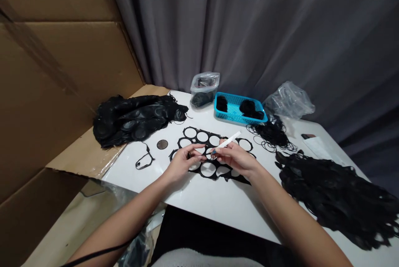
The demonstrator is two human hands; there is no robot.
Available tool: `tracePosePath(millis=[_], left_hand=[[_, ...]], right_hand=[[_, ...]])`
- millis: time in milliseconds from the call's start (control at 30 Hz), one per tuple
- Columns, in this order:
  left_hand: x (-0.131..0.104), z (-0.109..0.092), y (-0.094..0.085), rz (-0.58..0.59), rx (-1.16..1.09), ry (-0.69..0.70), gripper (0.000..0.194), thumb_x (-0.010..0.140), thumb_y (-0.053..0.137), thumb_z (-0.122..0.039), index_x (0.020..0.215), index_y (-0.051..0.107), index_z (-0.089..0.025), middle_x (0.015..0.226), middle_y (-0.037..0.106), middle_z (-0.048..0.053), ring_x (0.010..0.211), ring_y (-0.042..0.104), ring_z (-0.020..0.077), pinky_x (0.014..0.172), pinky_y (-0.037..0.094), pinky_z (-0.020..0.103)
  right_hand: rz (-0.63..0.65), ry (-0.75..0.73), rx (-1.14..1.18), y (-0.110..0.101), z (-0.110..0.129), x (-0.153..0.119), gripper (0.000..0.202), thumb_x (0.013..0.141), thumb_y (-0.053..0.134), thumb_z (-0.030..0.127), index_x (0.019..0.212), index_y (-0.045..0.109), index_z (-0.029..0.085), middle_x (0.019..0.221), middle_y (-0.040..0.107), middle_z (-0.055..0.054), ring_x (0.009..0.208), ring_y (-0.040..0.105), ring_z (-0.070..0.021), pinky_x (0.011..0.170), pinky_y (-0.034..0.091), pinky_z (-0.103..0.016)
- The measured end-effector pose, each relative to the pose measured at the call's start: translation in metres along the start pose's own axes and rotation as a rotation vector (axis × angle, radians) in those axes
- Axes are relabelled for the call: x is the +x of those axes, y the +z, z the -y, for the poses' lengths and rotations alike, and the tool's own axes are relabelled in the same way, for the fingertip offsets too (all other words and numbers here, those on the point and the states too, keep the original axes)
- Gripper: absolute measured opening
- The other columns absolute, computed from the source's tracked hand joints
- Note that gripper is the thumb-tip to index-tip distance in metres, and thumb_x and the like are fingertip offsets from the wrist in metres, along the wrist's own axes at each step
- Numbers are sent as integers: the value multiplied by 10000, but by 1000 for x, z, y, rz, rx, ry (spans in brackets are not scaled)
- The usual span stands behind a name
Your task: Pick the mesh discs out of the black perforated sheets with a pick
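Observation:
On the white table (124,177) lies a black sheet with rows of round holes (229,177), beneath both hands. A white pen-shaped tool (229,139) with a dark bluish tip is held in my right hand (236,157), its tip pointing toward my left hand. My left hand (183,160) pinches a thin black strand (199,155) that runs toward the right fingers. Whether the strand joins the sheet is too small to tell. Left of the sheet are a small dark disc (162,144) and a loose black strip (145,161).
Crumpled black sheets (137,119) are heaped at left beside a cardboard wall (59,76). At the back stand a plastic bag with dark contents (204,92) and a blue basket (229,116). Thin black rings (272,134), a clear bag (291,101) and black scraps (336,196) lie at right.

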State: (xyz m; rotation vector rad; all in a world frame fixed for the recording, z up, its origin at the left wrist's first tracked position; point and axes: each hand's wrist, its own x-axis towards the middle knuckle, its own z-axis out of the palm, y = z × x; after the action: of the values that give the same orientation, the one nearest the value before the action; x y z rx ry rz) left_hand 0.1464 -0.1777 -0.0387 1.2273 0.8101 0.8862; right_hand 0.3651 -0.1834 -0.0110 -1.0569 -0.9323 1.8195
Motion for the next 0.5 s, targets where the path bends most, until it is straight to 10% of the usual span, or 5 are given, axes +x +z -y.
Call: tracePosePath(millis=[300, 500], left_hand=[[-2, -18, -5, -99, -544, -204, 319, 816, 726, -192, 1132, 688, -176, 800, 666, 12, 591, 544, 65, 729, 487, 236], [-7, 3, 4, -9, 617, 129, 331, 924, 574, -235, 1235, 684, -249, 1366, 627, 90, 977, 679, 220, 926, 470, 384]], right_hand=[[-254, -228, -274, -10, -24, 15, 360, 778, 750, 500, 739, 536, 213, 975, 737, -60, 866, 687, -197, 701, 484, -290], [-277, -325, -775, -13, -45, 14, 161, 844, 612, 371, 800, 627, 217, 859, 693, -33, 790, 649, -204, 721, 479, -319]])
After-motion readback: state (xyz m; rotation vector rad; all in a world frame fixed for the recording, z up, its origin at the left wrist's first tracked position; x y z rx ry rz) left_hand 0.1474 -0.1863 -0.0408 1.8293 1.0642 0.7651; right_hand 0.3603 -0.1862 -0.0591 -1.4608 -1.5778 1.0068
